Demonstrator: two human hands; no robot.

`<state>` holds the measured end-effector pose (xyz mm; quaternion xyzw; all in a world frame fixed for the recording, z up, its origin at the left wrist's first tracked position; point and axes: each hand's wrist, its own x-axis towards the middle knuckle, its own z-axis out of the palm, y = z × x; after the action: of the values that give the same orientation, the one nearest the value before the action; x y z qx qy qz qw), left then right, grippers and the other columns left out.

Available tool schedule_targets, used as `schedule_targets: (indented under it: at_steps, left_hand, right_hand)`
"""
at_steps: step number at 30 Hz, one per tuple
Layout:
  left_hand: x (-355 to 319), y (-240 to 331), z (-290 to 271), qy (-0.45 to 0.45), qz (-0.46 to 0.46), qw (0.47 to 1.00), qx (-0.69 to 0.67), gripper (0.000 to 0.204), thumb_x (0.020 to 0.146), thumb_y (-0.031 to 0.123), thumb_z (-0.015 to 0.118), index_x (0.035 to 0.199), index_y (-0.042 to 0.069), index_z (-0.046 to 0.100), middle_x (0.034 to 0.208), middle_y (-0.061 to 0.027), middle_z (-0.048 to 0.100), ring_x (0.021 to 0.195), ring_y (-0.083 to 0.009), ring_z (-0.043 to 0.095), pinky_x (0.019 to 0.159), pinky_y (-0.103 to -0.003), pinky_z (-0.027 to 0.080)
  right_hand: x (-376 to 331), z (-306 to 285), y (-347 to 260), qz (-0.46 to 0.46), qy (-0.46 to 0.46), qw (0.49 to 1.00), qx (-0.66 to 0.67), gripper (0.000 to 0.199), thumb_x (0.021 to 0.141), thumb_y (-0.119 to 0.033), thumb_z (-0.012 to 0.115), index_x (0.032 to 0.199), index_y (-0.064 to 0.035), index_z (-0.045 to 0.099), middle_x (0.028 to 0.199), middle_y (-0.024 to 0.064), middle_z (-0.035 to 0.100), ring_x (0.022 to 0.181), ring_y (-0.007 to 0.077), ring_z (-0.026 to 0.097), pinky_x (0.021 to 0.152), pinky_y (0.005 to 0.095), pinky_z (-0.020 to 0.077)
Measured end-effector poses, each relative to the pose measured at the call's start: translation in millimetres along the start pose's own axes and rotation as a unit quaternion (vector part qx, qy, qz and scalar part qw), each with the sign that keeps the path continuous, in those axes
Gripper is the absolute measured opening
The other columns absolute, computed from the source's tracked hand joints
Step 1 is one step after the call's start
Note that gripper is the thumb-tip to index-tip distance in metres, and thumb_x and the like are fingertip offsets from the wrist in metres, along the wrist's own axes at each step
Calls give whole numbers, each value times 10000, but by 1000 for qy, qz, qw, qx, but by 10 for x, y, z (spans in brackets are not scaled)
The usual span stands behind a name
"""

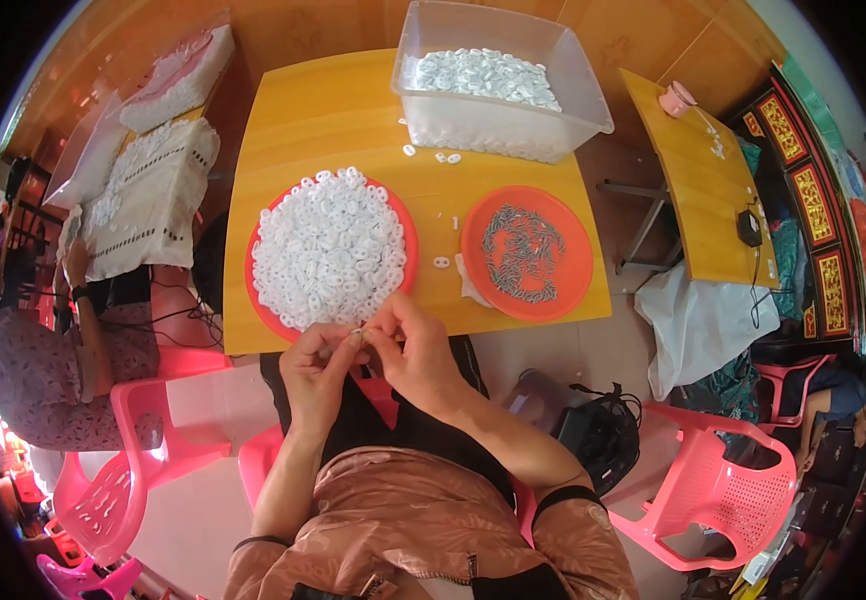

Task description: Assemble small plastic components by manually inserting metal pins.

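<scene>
My left hand (315,368) and my right hand (411,350) meet at the table's near edge, just below a red round tray (253,288). The fingertips of both are pinched together around a tiny pale piece, mostly hidden by the fingers. Heaped in that tray are many small white oval plastic pieces (328,245) with two holes each. To the right, an orange-red round tray (575,255) holds a scatter of small grey metal pins or screws (523,250); which they are I cannot tell.
A see-through plastic bin (498,120) of white pieces stands at the table's (303,110) far right. Loose pieces (441,262) lie between the trays. Another person (43,370) works at the left beside a cloth-covered table. Pink chairs (718,490) and a black bag (603,440) are around me.
</scene>
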<state>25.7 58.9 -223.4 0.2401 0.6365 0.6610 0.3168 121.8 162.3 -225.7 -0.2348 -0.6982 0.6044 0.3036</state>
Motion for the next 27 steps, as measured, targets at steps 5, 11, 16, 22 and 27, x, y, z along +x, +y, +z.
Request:
schedule_targets:
  at_steps: [5,11,16,22,27]
  left_hand:
    - [15,-48,-46,-5,-13,1000,-7,64,868,8,603,920,-26,621,819,-62,664,706,-90,622,644,-210,522]
    - [90,-72,-16,1,-45,995,-89,68,877,35,596,929,-7,610,822,-75,666,688,-110,629,644,-211,502]
    - [98,-51,-71,27,-93,986,-137,86,875,66,609,944,15,605,817,-84,670,669,-122,632,634,-221,497]
    - [79,-77,-82,20,-95,984,-150,89,875,74,611,946,20,601,816,-86,671,669,-123,634,632,-222,499]
    - [73,-75,-82,19,-96,983,-155,90,876,76,611,945,19,599,808,-82,670,669,-122,634,632,-220,497]
  right_hand:
    - [-2,36,31,2,-10,1000,-2,122,842,18,581,823,10,460,665,65,527,624,125,548,594,265,476]
    - [114,-151,-143,-12,-20,999,-24,126,832,-12,570,954,9,548,757,157,632,707,299,643,616,345,487]
    - [346,-551,69,-110,82,911,-389,60,810,-72,607,850,-35,631,765,125,620,723,295,609,608,363,481]
    - [430,-521,464,-180,28,754,-631,75,696,-25,578,764,-18,608,766,107,570,760,254,545,613,355,475]
    - [415,-423,565,-176,-8,705,-687,66,683,-61,599,736,-26,615,769,102,574,753,226,553,617,297,479]
